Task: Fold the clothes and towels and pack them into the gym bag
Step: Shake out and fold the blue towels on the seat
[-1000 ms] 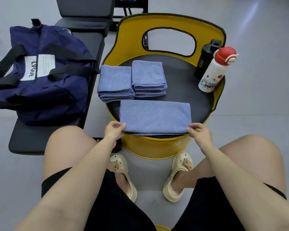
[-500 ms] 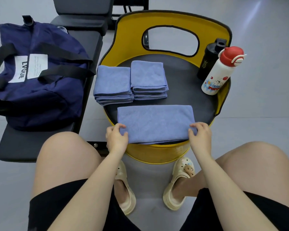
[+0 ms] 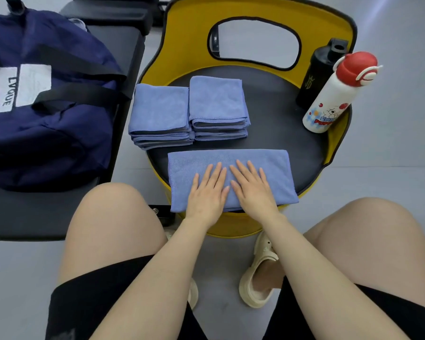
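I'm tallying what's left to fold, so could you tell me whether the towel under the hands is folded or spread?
Folded: the towel lies as a doubled strip, layered at its near edge, not yet square like the stacks.

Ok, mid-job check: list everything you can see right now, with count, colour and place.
half-folded blue microfibre towel: one, blue, front of the seat, under both hands
stacks of folded blue towels: two, blue, side by side behind it
round yellow chair with black seat pad: one, yellow and black, centre
navy fabric gym bag with black straps: one, navy, on the bench to the left
black padded bench: one, black, left
black shaker bottle: one, black, right rim of the seat
white cartoon-print bottle with red cap: one, white and red, in front of the shaker
cream clogs: two, cream, on the floor
left hand: flat on the towel
right hand: flat on the towel
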